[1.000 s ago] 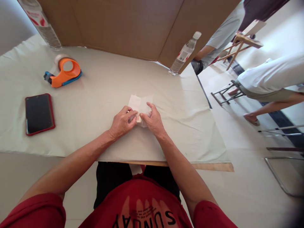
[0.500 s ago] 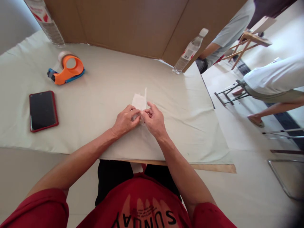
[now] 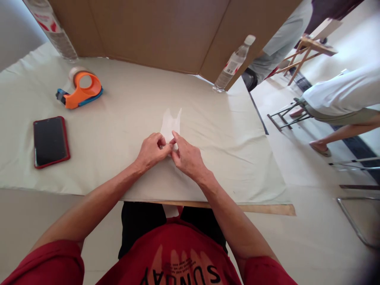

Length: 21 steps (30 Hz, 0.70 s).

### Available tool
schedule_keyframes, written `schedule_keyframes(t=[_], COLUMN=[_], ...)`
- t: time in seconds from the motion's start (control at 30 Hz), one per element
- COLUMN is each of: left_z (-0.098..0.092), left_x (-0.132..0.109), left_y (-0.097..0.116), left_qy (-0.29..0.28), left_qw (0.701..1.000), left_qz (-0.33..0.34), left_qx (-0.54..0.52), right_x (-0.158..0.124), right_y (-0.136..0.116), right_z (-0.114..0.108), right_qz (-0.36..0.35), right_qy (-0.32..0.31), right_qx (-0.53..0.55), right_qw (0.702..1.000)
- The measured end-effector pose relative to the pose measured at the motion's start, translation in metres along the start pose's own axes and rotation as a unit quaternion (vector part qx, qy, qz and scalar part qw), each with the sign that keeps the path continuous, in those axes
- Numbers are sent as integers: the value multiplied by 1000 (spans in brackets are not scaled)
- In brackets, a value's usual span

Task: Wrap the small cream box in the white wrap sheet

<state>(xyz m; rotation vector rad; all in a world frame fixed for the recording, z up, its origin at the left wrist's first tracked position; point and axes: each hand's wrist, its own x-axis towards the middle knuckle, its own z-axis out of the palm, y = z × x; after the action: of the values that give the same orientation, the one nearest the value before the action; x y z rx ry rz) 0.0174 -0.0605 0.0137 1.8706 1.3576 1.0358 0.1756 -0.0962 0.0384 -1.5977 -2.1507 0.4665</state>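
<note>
A thin white sheet, paper or plastic (image 3: 170, 125), lies over the cloth in front of me, its far end split into two upright points. My left hand (image 3: 152, 150) pinches the near part of the sheet between thumb and forefinger. Close against it, my right hand (image 3: 187, 155) has its fingertips on the same spot, thumb and fingers bent round the sheet's near edge. The fingers hide that edge, and the two hands almost touch.
An orange tape dispenser (image 3: 84, 92) and a red-cased tablet (image 3: 51, 141) lie at the left. Two water bottles (image 3: 55, 33) (image 3: 234, 63) stand by a cardboard panel (image 3: 148, 31). Two people (image 3: 341, 95) are beyond the table's right side, near stools.
The sheet's far end now shows two points instead of a flat square with one strip. My right forefinger has lifted and straightened, and both hands have shifted slightly left in view.
</note>
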Motion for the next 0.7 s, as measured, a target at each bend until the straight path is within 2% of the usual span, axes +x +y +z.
schedule_keyframes(t=[0.1,0.2,0.3,0.37,0.43,0.53,0.7], left_z=[2,4,6,7,8,9,9], left_x=[2,4,3,2,1,1,3], left_y=[3,3,1,0,-1,-5,-9], left_qy=[-12,-18,-20,-20,-9,2,-34], left_qw=[1000,1000,999,999,999,999,998], left_qz=[-11,-19,-28,-30,-27,-4,20], left_qx=[2,1,7,13,23,48,56], right_x=[3,4,2,3,5,11,17], right_y=[2,9,20,28,36,41,44], right_z=[-6,-10,-9,-6,-1,7,10], right_qz=[-18,-35,0,23,7,-43,-86], right_qy=[-27,-33,39,93,110,104,69], right_qx=[-11,41,111,120,109,81,21], right_qw=[999,998,993,988,988,990,994])
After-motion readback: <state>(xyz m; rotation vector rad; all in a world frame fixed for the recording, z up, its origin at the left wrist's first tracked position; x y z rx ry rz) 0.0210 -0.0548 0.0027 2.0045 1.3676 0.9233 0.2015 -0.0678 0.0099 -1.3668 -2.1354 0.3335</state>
